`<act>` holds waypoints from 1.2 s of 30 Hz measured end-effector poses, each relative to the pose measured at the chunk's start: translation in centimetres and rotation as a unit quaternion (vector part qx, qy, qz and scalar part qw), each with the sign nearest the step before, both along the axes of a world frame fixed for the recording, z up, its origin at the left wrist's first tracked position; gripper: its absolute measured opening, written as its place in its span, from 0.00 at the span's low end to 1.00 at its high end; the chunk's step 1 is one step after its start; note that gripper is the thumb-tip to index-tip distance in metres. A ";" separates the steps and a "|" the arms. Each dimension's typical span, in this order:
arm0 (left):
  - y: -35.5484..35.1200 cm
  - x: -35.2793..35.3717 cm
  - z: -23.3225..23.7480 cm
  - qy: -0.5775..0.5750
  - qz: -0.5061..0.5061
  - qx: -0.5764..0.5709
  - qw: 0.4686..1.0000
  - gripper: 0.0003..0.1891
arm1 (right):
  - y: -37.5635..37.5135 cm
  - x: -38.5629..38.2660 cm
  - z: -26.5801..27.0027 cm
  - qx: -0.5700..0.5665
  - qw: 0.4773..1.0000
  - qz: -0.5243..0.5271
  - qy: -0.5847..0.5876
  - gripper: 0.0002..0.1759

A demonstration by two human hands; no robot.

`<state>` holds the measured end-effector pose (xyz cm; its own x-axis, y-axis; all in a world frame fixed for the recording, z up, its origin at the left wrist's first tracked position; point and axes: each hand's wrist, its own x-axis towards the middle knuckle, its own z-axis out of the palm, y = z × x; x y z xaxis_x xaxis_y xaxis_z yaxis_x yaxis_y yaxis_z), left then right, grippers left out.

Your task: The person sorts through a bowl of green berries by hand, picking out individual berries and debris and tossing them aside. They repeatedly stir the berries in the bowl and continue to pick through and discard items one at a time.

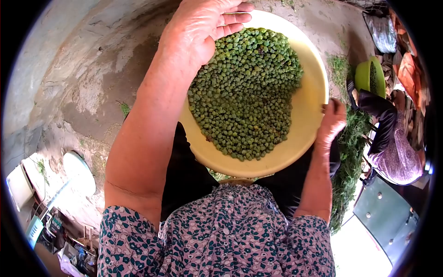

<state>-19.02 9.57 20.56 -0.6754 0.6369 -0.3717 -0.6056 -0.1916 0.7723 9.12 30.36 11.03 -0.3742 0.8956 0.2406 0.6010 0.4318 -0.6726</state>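
A wide pale-yellow basin [310, 87] rests over my lap, holding a heap of small round green pods or seeds [244, 101]. The heap lies toward the left and far side, so the basin's inner wall shows on the right and near side. My left hand [203, 27] is at the far left rim, its fingers stretched out and slightly apart above the edge of the heap. At the right rim, my right hand [333, 121] has its fingers curled around the basin's edge.
Cut green plants [350, 157] are piled on the right. Beyond them sits another person [397, 157] beside a lime-green bowl [369, 77] of similar green pieces. A round white-topped object [79, 173] stands at left, above clutter. A wall [50, 60] rises at far left.
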 end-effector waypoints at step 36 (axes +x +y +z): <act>0.5 -0.1 -0.4 -0.006 -0.002 -0.016 1.000 0.10 | -15.3 0.9 -4.4 -0.073 0.784 0.554 -0.273 0.19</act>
<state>-19.16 10.05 20.19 -0.6675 0.6280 -0.4001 -0.6162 -0.1642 0.7703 9.99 15.02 6.58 -0.9526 -0.0473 -0.3004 0.1280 0.8336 -0.5373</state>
